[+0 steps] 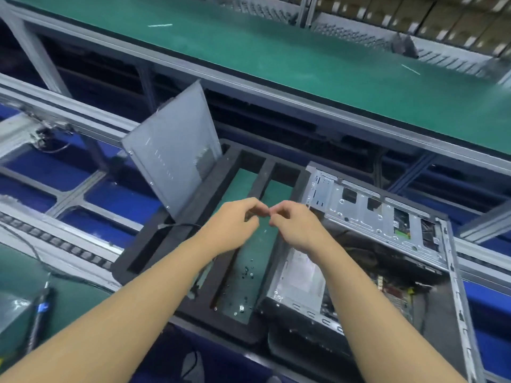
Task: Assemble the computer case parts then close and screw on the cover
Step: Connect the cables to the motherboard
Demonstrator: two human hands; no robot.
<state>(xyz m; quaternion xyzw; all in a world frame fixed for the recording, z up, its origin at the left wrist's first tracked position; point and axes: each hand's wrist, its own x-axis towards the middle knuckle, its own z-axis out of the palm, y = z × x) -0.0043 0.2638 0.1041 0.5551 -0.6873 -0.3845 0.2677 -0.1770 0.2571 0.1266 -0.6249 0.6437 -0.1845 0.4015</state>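
An open computer case [367, 239] lies on its side at the right, its metal drive cage and inner wiring showing. Its grey side cover [171, 150] leans upright in a slot of the black foam tray [193, 211]. Several small screws [247, 272] lie on the green floor of the tray's middle compartment. My left hand [235, 225] and my right hand [296, 225] meet fingertip to fingertip above that compartment. Both pinch something small and dark between them; it is too blurred to name.
A blue-banded electric screwdriver [40, 313] lies on the green mat at the lower left, its cable running back. A green conveyor belt [276, 56] passes behind, above aluminium frame rails [83, 117]. Cardboard boxes [442, 17] line the far top right.
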